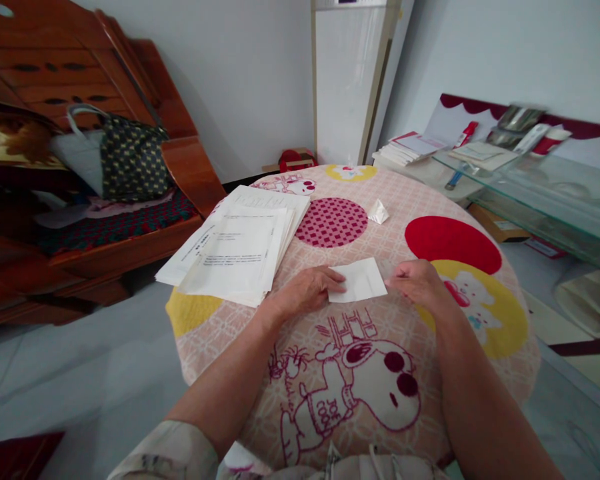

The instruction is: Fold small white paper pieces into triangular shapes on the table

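Round table under soft cartoon-print cloth. A loose stack of printed sheets lies at its left. A flat rectangular folded paper lies between both hands: left hand pinches its left edge; right hand, curled, touches its right edge, grip unclear.

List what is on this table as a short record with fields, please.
Surface: round table with a cartoon-dog cloth
Left hand: fingers on left edge of small white sheet
Right hand: at the sheet's right edge
Left of hands: paper stack
Farther back: small folded paper piece
Background: wooden bench with bag
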{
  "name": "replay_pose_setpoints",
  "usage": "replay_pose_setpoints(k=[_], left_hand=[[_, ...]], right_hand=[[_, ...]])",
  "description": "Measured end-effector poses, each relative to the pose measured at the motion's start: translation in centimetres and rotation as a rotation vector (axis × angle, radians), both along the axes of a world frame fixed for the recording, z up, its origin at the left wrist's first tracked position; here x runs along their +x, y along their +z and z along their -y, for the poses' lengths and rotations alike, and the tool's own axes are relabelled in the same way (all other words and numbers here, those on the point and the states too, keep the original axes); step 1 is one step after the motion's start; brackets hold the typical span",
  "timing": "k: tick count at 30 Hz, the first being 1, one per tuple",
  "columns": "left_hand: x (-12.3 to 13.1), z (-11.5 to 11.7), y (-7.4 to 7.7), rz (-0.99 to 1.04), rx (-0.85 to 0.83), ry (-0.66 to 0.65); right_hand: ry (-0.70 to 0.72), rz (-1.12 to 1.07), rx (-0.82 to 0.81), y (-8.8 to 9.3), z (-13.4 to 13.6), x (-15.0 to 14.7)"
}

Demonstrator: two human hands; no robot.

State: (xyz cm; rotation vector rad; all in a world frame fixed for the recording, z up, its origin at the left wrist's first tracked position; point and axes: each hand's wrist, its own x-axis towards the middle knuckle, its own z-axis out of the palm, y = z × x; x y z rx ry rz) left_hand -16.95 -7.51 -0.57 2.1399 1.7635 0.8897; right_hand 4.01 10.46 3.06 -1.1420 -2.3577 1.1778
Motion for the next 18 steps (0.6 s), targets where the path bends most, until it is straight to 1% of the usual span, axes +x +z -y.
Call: replay_pose_setpoints(k=[1, 3, 5, 7, 9, 10, 12, 14, 15, 18], left_hand=[[0.0, 0.0, 0.0, 0.002, 0.002, 0.001], [0.0, 0.0, -0.2, -0.006, -0.005, 0.006], [0.0, 0.1, -0.2, -0.031, -0.021, 0.01], [0.2, 0.1, 0.0, -0.053, -0.04, 0.006], [0.5, 0.2, 0.5, -0.065, -0.06, -0.007], [0.7, 0.2, 0.7, -0.071, -0.073, -0.016], [1.1, 0.3, 1.3, -0.101, -0.093, -0.028], [1.5, 0.3, 1.6, -0.153, -0.103, -0.036], [1.6, 0.3, 1.6, -0.177, -0.106, -0.041], [1.6, 0.3, 1.6, -0.198, -0.109, -0.05]], right_hand=[[-0.036, -0.11, -0.005, 0.0, 0.0, -0.2], [-0.047, -0.329, -0.014, -0.2, 0.5, -0.7], [0.065, -0.442, 0.011, -0.2, 1.6, -1.3], [0.208, -0.488, 0.112, 0.1, 3.1, -1.8], [0.292, -0.534, 0.243, 0.8, 4.4, -2.3], [0.313, -0.591, 0.304, 1.2, 5.0, -2.4], [0.363, -0.683, 0.374, 1.7, 5.7, -2.6], [0.406, -0.703, 0.399, 1.8, 5.7, -2.6], [0.423, -0.673, 0.394, 1.6, 5.6, -2.6], [0.458, -0.458, 0.306, 0.3, 4.7, -2.5]])
